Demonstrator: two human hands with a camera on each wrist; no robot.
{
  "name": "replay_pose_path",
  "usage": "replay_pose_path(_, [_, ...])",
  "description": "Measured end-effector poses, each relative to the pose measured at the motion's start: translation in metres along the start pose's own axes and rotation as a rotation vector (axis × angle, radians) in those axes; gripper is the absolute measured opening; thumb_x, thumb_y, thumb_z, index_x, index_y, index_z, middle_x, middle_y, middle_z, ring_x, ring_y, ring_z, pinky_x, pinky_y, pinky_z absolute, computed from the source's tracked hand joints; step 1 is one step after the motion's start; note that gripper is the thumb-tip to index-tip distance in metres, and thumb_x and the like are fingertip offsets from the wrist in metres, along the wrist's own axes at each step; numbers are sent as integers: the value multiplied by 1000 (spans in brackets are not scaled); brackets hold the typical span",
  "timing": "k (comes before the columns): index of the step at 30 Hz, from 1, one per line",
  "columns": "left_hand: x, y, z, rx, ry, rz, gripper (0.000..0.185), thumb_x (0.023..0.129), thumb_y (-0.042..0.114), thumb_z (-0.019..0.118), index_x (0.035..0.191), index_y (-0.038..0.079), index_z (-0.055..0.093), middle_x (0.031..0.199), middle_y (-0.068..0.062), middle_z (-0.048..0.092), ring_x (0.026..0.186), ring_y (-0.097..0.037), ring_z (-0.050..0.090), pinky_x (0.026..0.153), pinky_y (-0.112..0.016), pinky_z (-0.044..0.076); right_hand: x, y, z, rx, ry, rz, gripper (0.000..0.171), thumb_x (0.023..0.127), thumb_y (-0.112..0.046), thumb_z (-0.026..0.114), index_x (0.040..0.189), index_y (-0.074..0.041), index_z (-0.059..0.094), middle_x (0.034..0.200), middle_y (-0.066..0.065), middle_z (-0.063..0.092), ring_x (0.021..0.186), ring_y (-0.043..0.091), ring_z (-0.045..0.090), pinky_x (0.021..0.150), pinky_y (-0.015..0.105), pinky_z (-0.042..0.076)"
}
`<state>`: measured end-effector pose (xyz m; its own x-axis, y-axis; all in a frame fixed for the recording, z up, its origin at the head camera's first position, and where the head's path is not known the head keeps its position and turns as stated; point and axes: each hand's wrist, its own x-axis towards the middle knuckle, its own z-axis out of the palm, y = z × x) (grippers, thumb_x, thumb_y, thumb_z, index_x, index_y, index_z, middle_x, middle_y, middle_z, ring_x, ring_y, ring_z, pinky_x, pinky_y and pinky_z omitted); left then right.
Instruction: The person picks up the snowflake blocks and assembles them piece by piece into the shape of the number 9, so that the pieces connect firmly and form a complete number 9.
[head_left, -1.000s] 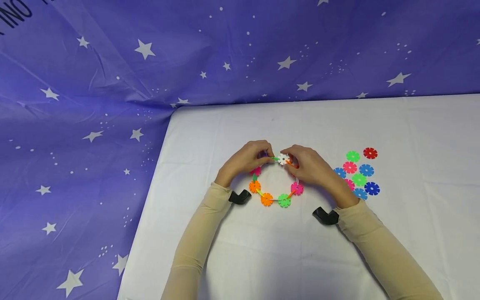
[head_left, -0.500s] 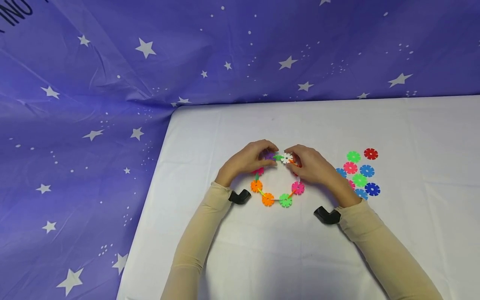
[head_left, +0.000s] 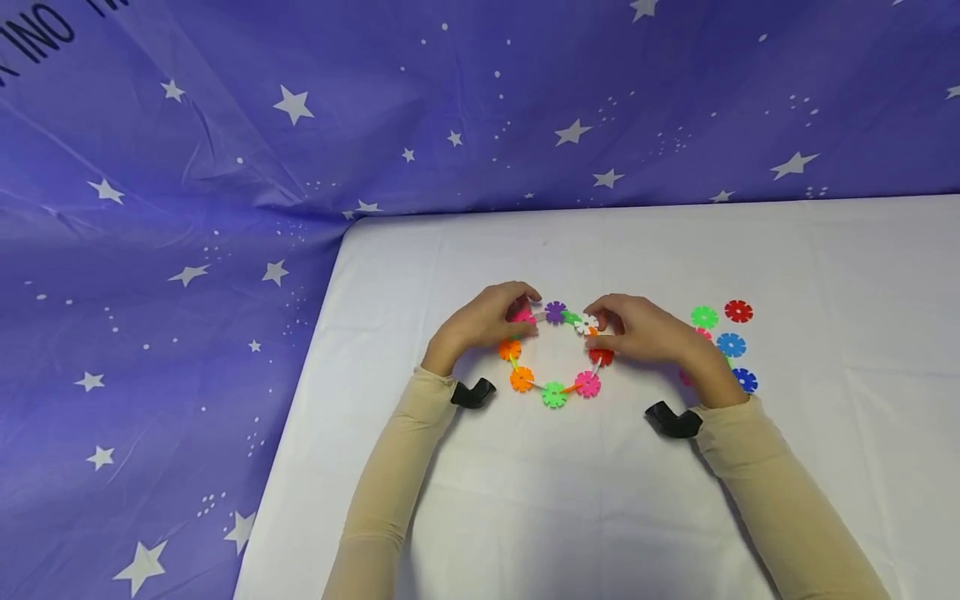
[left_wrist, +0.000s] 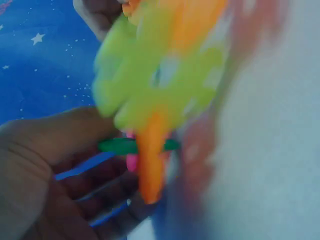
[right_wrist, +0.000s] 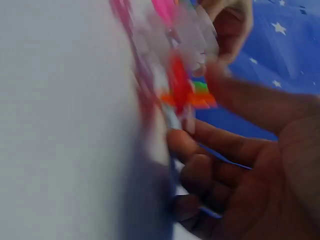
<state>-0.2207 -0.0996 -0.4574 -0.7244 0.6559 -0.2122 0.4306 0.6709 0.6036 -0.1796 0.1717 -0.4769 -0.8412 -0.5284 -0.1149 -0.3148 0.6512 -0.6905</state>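
A ring of linked snowflake discs (head_left: 554, 394) in several colours lies on the white table (head_left: 570, 500) between my hands. My left hand (head_left: 522, 315) pinches the ring's upper left, at a pink disc beside the purple disc (head_left: 555, 312). At the ring's upper right, my right hand (head_left: 600, 332) pinches by the white disc (head_left: 586, 324) and the red disc (head_left: 601, 356). The left wrist view shows blurred green and orange discs (left_wrist: 160, 85) close up, above curled fingers (left_wrist: 95, 195). In the right wrist view blurred red and orange pieces (right_wrist: 182, 92) sit against curled fingers (right_wrist: 215, 145).
Loose discs lie right of my right hand: green (head_left: 704, 317), red (head_left: 738, 311), blue (head_left: 731, 344), dark blue (head_left: 745, 380); others are partly hidden behind the hand. A purple star-print cloth (head_left: 187, 208) hangs behind and left of the table.
The ring has turned and slid slightly right; the purple disc now shows at its top. My hands have drawn apart, and the right one now covers more of the loose discs.
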Motion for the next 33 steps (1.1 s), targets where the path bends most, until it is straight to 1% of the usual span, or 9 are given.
replay_pose_path(4, [-3,-1,-5,22,53,-29,54,84,36,78,125,7,59,106,-7,59,93,-19,54,86,-28,47,-5,2,-8,4,-21,22,47,85,-29,77,123,-4,63,89,4,59,76,17,49,67,29,42])
replay_pose_path(8, [-8,-1,-9,-17,-52,-109,57,81,34,81,123,7,54,92,-6,59,80,-17,53,76,-27,46,-6,3,-10,31,-27,-37,52,86,-19,76,133,-4,57,99,7,60,77,17,49,67,27,43])
replay_pose_path(11, [-8,-3,-9,-47,-97,-82,51,85,24,77,125,7,50,92,-7,61,78,-16,54,75,-26,47,-4,2,-9,48,-53,-55,56,84,-16,77,135,-5,55,99,6,61,74,16,50,66,26,44])
replay_pose_path(15, [-5,-4,-7,-17,11,13,44,90,19,71,128,6,52,108,-9,61,91,-18,57,84,-28,48,-7,2,-11,35,-68,-29,52,83,-19,79,128,-5,57,88,1,60,70,15,49,65,26,43])
replay_pose_path(18, [-6,-1,-9,26,74,6,46,87,27,75,124,6,57,110,-9,59,95,-20,56,87,-30,47,-9,3,-12,15,-25,-38,56,83,-18,79,132,-5,54,97,4,62,71,14,48,65,27,42])
replay_pose_path(22, [-10,5,-11,50,-22,-69,60,76,36,85,122,8,59,104,-7,59,94,-20,54,85,-31,46,-7,1,-10,17,-5,-109,74,83,-16,78,147,-9,41,132,11,53,75,15,50,69,28,46])
replay_pose_path(25, [-10,7,-9,67,-90,-76,62,77,31,85,126,7,57,105,-7,59,94,-20,54,86,-31,46,-3,-2,-7,28,-42,-139,72,84,-19,79,146,-8,44,138,11,50,75,17,51,70,29,47])
replay_pose_path(30, [-5,3,-5,81,56,29,43,86,18,76,124,5,59,110,-10,57,98,-21,57,88,-31,49,-4,-4,-6,-7,-33,-80,60,82,-24,81,134,-8,56,113,6,60,73,17,49,66,28,42])
replay_pose_path(33, [-5,1,-5,76,135,55,44,86,23,77,124,6,60,115,-11,56,102,-21,58,90,-31,49,-4,-3,-7,-10,-26,-78,64,82,-25,81,137,-9,54,115,6,59,72,16,49,66,28,43])
